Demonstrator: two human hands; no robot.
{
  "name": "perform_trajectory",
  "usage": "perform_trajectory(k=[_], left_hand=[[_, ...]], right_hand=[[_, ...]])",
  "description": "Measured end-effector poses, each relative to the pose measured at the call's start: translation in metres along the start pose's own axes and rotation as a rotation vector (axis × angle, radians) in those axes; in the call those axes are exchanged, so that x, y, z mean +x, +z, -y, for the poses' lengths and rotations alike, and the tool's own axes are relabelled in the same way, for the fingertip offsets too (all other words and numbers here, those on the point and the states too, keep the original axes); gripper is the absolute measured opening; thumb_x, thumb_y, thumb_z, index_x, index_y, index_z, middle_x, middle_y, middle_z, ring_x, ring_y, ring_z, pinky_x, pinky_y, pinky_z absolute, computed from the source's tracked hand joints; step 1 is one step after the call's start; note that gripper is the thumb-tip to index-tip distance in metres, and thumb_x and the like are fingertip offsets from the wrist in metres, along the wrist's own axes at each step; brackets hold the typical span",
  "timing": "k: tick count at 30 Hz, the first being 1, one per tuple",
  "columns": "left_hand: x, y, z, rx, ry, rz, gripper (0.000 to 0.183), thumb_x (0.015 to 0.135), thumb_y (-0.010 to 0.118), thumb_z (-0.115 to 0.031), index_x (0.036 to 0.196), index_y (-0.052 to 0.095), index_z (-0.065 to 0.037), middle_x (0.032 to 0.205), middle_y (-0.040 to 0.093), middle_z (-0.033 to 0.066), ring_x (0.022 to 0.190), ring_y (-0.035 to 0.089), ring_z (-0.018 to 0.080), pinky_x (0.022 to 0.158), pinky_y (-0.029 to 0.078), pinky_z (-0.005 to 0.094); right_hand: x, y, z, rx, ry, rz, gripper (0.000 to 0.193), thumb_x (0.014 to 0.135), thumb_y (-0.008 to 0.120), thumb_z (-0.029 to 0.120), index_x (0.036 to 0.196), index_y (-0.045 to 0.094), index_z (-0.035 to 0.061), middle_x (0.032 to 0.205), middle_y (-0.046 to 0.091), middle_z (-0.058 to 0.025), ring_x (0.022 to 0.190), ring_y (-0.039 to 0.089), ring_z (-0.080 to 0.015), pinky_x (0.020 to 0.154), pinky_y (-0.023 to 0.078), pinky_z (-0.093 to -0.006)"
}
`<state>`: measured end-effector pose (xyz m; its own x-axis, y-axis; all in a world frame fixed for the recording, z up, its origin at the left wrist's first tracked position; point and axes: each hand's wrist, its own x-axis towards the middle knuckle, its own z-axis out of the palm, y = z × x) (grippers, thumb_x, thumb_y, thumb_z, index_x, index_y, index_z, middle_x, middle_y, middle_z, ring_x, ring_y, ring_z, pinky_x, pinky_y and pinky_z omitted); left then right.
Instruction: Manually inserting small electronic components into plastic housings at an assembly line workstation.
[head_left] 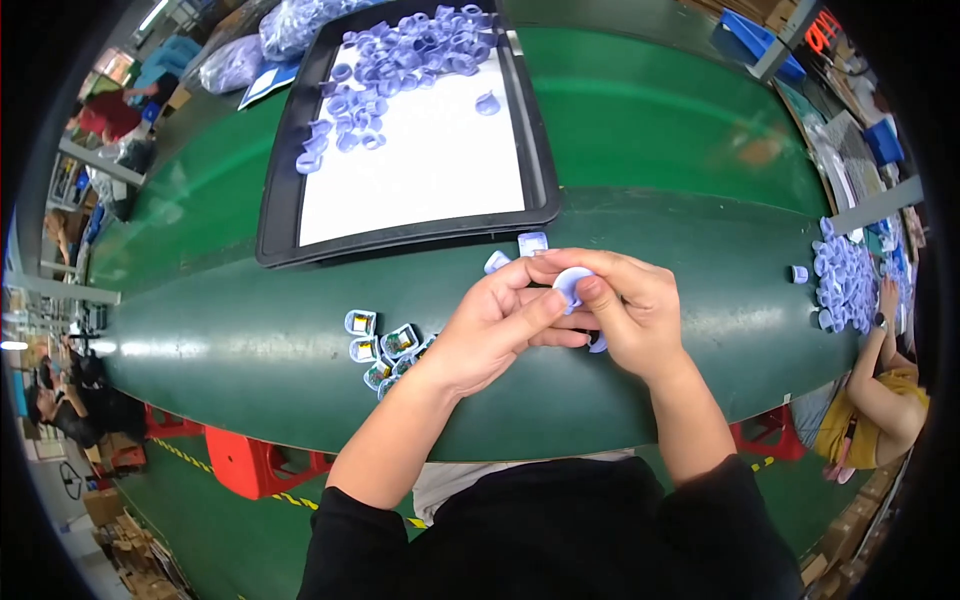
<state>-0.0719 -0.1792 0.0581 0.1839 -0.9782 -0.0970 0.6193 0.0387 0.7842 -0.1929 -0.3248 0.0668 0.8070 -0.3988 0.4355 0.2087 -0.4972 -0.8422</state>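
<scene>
Between the fingertips of both my hands is a small lavender plastic cup-shaped part (pixel 573 284), its round rim facing up. My left hand (pixel 505 318) pinches it from the left, and my right hand (pixel 632 310) grips it with thumb and fingers from the right. Another lavender piece (pixel 598 343) shows partly below my fingers, mostly hidden. Just beyond my hands lie two more lavender parts (pixel 533 243) on the dark green table. Left of my left forearm sits a small group of lavender housings (pixel 400 341) with green circuit boards and yellow pieces inside.
A black tray (pixel 547 190) with a white liner holds many lavender parts at the far side. A large lavender pile (pixel 845 280) lies at the right, near a co-worker's arm (pixel 876 345). A red stool (pixel 232 462) stands below the table's left front edge.
</scene>
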Motion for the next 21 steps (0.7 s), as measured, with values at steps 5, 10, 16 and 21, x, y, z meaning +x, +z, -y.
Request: perform_trajectory(k=[5,10,16,21], left_hand=[[-0.003,-0.001,0.006,-0.055,0.044,0.013,0.039,0.108,0.05,-0.029,0.133,0.054,0.002,0.128,0.064,0.0142,0.114,0.067,0.0254,0.095,0.058,0.0393],[-0.001,0.0,0.009,0.046,-0.007,-0.024,0.041,0.11,0.044,-0.03,0.125,0.06,0.005,0.123,0.066,0.0177,0.105,0.069,0.0257,0.09,0.059,0.0388],[-0.007,-0.001,-0.007,0.262,0.124,-0.23,0.038,0.11,0.045,-0.028,0.117,0.062,0.005,0.102,0.073,0.0194,0.089,0.072,0.0238,0.078,0.059,0.0333],[-0.016,-0.025,-0.032,0.357,0.468,-0.487,0.03,0.108,0.049,-0.02,0.11,0.063,0.006,0.097,0.073,0.0188,0.083,0.072,0.0215,0.075,0.058,0.0313]], right_hand=[[0.001,0.0,0.008,0.202,0.022,0.003,0.032,0.088,0.073,0.009,0.12,0.072,0.0044,0.105,0.074,-0.0113,0.089,0.069,-0.0191,0.077,0.054,-0.0303],[0.001,-0.005,0.008,0.093,0.002,-0.008,0.037,0.077,0.083,0.011,0.111,0.071,0.0016,0.094,0.069,-0.0085,0.086,0.065,-0.0185,0.079,0.051,-0.0305],[0.006,-0.012,0.002,-0.171,-0.021,-0.147,0.014,0.088,0.073,0.011,0.097,0.071,0.001,0.084,0.065,-0.0083,0.079,0.062,-0.017,0.071,0.048,-0.0283],[0.011,-0.037,-0.019,-0.377,0.033,-0.229,0.024,0.099,0.064,0.023,0.096,0.069,0.0005,0.087,0.068,-0.0113,0.078,0.063,-0.0203,0.071,0.049,-0.0319]])
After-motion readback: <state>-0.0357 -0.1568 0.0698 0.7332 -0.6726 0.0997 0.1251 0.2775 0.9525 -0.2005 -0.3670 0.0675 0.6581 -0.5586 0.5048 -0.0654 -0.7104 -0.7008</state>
